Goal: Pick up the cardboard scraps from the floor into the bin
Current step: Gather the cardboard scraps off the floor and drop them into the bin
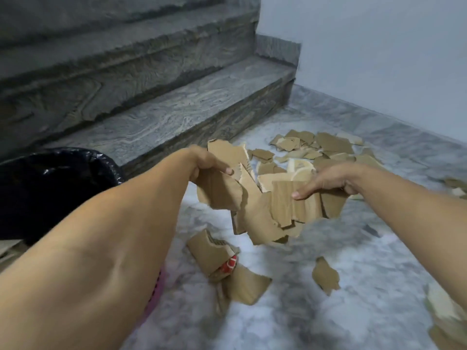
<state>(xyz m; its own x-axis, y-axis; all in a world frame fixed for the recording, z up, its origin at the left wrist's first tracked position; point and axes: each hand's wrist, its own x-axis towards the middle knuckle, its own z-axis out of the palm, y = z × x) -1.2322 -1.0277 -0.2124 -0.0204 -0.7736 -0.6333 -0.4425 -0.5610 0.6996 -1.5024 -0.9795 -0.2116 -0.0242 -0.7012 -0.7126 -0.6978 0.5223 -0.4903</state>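
Nearest the camera, two torn cardboard pieces (227, 269) lay on the marble floor (366, 311) just below the held bundle, one showing a red printed patch, and a small lone scrap (325, 275) lay to the bundle's right with bare floor around it. Above them the bundle of cardboard scraps (262, 205) hung clear of the floor, its ragged lower edges dangling. The left hand (207, 162) pinched its upper left edge, thumb curled over the face; the right hand (328, 183) gripped its right side, fingers wrapped behind. The bin (50, 188), lined in black plastic, stood left of the bundle, against the lowest stair step (177, 117). Beyond the bundle a loose pile of scraps (318, 147) spread toward the wall (379, 59).
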